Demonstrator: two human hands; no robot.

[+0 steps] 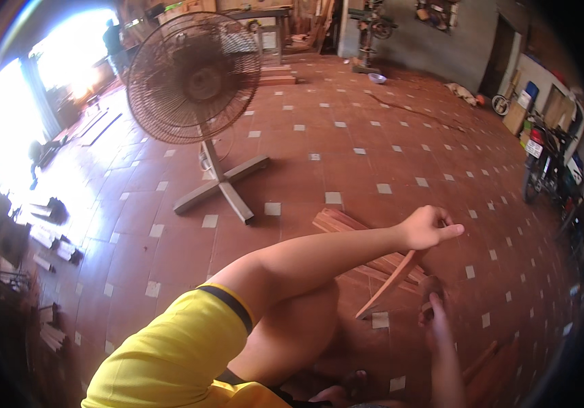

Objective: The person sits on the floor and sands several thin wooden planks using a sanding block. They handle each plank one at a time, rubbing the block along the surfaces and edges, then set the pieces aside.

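My left hand [435,228] reaches across to the right from a yellow sleeve, its fingers curled and the thumb pointing out. From under it a slim, slightly curved wooden strip [388,285] slants down and left; its upper end is hidden by the hand. Just below, my right hand [436,314] is closed around a rounded, dark brown thing [430,287] whose kind I cannot make out. Behind the strip, several reddish wooden pieces [346,224] lie together on the tiled floor, partly covered by my left forearm.
A large fan [203,81] on a cross-shaped base stands ahead. Wood offcuts [54,241] lie at the left. More wood [486,360] is low on the right. A motorbike [543,156] is parked at the far right. Another person [112,42] stands by the bright opening.
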